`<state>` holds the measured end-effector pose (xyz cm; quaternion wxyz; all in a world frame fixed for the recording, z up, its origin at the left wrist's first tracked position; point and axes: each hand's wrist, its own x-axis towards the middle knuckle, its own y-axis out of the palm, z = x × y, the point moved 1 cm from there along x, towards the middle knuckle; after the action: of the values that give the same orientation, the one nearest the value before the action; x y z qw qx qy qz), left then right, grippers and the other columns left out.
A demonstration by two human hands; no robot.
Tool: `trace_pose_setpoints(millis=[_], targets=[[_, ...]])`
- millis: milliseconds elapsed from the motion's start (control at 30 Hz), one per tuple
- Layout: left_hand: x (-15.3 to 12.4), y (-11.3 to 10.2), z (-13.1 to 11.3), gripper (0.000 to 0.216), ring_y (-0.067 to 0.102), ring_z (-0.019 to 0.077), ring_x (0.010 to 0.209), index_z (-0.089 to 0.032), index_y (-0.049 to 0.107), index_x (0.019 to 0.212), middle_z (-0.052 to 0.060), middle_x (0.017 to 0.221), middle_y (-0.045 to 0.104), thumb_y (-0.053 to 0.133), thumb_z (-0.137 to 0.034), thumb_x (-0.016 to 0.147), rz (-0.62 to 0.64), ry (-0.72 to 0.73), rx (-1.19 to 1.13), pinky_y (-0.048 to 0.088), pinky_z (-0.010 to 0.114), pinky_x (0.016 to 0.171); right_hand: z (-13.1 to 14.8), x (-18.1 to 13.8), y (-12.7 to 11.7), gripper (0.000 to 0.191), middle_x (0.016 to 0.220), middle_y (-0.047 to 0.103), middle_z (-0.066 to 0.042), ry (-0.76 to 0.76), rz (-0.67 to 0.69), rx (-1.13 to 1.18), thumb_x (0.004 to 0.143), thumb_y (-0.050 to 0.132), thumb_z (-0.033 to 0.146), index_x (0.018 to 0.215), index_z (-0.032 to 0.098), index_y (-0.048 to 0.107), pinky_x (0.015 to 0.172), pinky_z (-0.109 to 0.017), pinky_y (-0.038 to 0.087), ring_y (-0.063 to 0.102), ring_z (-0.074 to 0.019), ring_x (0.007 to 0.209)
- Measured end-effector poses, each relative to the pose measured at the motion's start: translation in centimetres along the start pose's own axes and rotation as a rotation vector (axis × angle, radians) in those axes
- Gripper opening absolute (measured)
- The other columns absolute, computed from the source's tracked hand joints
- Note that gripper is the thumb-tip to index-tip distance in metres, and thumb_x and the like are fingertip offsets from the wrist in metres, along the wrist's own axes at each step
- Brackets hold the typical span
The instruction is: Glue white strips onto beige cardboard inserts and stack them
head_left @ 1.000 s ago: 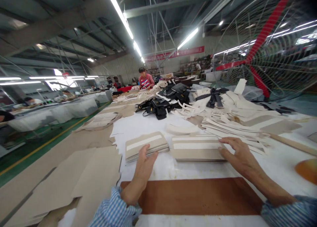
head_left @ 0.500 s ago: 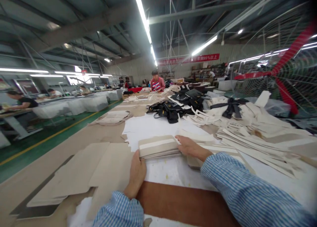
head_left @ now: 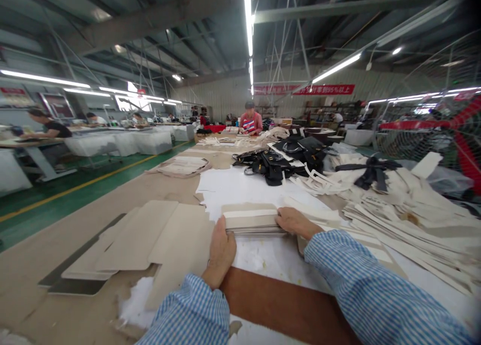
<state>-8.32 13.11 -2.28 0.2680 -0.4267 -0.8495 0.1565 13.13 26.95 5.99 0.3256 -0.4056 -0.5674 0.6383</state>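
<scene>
My left hand (head_left: pixel 221 249) and right hand (head_left: pixel 296 222) close on the two short ends of a stack of beige card pieces (head_left: pixel 251 218), each with a pale strip across its top; the left fingers press the near-left end and the right fingers curl over the right end, so both are grasping the stack between them. The stack lies flat on the white sheet (head_left: pixel 240 187) that covers this part of the long table (head_left: pixel 56 254), just beyond a brown board (head_left: pixel 278 305) that sits under my forearms. Part of a second stack (head_left: pixel 361 244) of the same pieces shows past my right sleeve. To my left, flat cardboard blanks (head_left: pixel 150 239) lie overlapped on the brown table surface. To my right spreads a loose heap of cream strips and panels (head_left: pixel 398 204), and farther up the table sits a cluster of black bags (head_left: pixel 281 159). A person in a pink top (head_left: pixel 250 120) works at the far end.
</scene>
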Motion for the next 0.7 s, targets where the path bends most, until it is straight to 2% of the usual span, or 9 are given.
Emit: trace_pose_setpoints(millis=[200, 500, 700], targets=[[-0.1, -0.3, -0.5, 0.056, 0.037, 0.0340, 0.153, -0.017, 0.045, 0.155, 0.017, 0.163, 0.043, 0.060, -0.031, 0.103, -0.008, -0.003, -0.013, 0.026, 0.060, 0.127, 0.4, 0.4, 0.2, 0.033, 0.126, 0.069, -0.010, 0.038, -0.013, -0.008, 0.102, 0.065, 0.042, 0.122, 0.017, 0.068, 0.098, -0.048, 0.057, 0.068, -0.0243, 0.112], [0.0, -0.2, -0.6, 0.050, 0.046, 0.0317, 0.147, -0.016, 0.050, 0.151, 0.016, 0.157, 0.051, 0.062, -0.023, 0.102, -0.044, 0.000, -0.045, 0.032, 0.058, 0.125, -0.1, 0.9, 0.3, 0.032, 0.126, 0.069, -0.010, 0.057, -0.027, 0.006, 0.102, 0.066, 0.042, 0.122, 0.017, 0.068, 0.098, -0.048, 0.057, 0.068, -0.0242, 0.111], [0.0, -0.2, -0.7, 0.051, 0.042, 0.0321, 0.150, -0.015, 0.051, 0.149, 0.017, 0.158, 0.049, 0.064, -0.019, 0.100, -0.065, 0.009, -0.062, 0.030, 0.058, 0.126, -0.3, 1.1, 0.5, 0.031, 0.124, 0.070, -0.009, 0.046, -0.050, 0.073, 0.102, 0.065, 0.043, 0.119, 0.017, 0.069, 0.098, -0.048, 0.057, 0.068, -0.0236, 0.110]])
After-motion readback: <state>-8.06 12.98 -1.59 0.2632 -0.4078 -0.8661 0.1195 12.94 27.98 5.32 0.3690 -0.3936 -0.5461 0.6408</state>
